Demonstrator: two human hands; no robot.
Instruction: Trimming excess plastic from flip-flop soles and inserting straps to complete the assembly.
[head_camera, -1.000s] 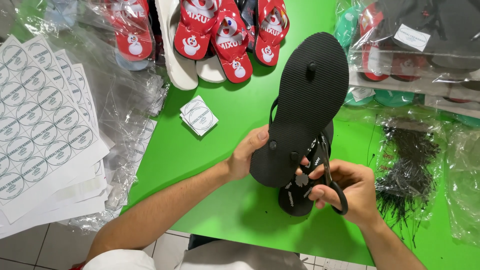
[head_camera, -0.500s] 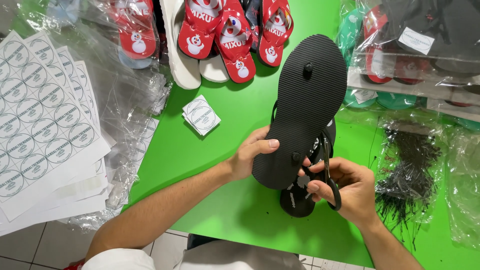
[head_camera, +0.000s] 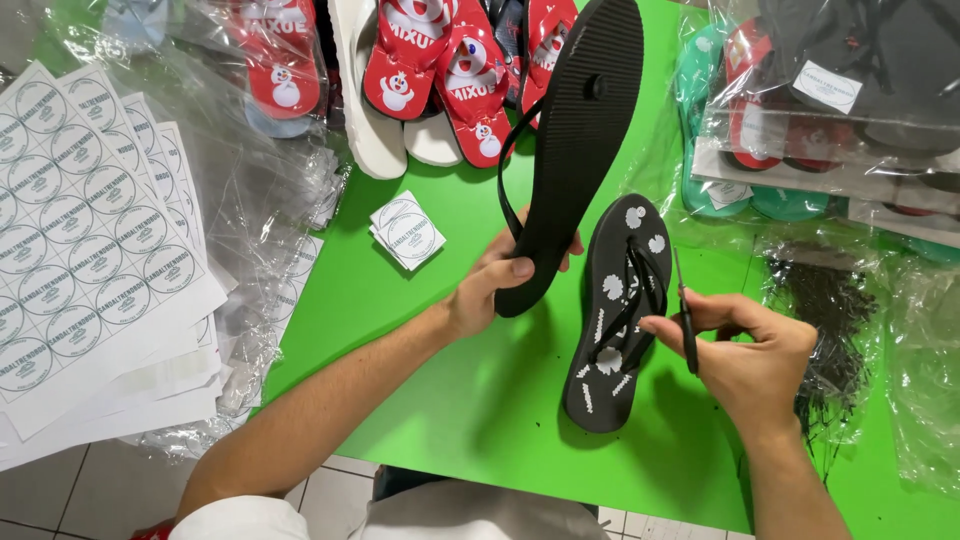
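My left hand (head_camera: 492, 288) grips the heel end of a black flip-flop (head_camera: 580, 140), held sole up and tilted away from me, its strap hanging on the left side. A second black flip-flop (head_camera: 612, 330) with white flower prints lies face up on the green table (head_camera: 450, 400), just right of the first. My right hand (head_camera: 745, 350) holds small black scissors (head_camera: 684, 310) upright next to that sandal's strap, fingers closed around the handles.
Red printed flip-flops (head_camera: 440, 60) and a white one lie at the far edge. Round-sticker sheets (head_camera: 80, 230) and clear plastic bags cover the left. A small sticker stack (head_camera: 408, 230) sits mid-table. Bagged sandals (head_camera: 830, 110) and a pile of black tag pins (head_camera: 830, 320) fill the right.
The two sandals were stacked together; now my left hand has lifted the top one up and left, uncovering the flower-print sandal. My right hand with the scissors has drawn slightly to the right.
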